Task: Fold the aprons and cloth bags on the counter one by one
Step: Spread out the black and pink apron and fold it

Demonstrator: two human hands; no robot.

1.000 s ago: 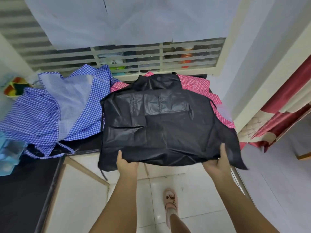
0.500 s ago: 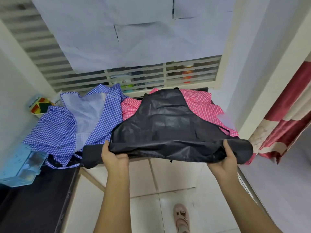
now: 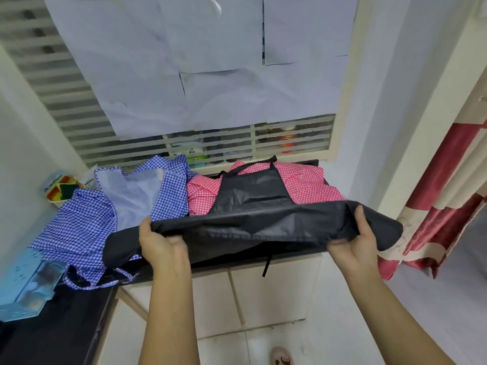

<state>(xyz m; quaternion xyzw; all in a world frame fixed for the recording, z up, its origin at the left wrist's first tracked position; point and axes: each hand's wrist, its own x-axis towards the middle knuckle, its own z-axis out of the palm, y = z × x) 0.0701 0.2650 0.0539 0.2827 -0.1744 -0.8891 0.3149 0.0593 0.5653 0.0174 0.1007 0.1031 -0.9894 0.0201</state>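
Black apron, hem up, about to fold it in half (I think)

Both my hands have the near hem of the black apron [image 3: 253,222]: left hand [image 3: 160,246] and right hand [image 3: 353,246] each pinch it with the thumb on top and the fingers curled under. They're spread wide, which I reckon is to pull the fabric flat and stop it sagging. The bib end lies on the pink checked apron [image 3: 308,185] at the back of the counter [image 3: 52,333], so it's anchored while the hem hangs in the air over the front edge. One tie [image 3: 266,264] dangles below. The blue checked apron [image 3: 84,227] sits crumpled off to the left, not yet folded.
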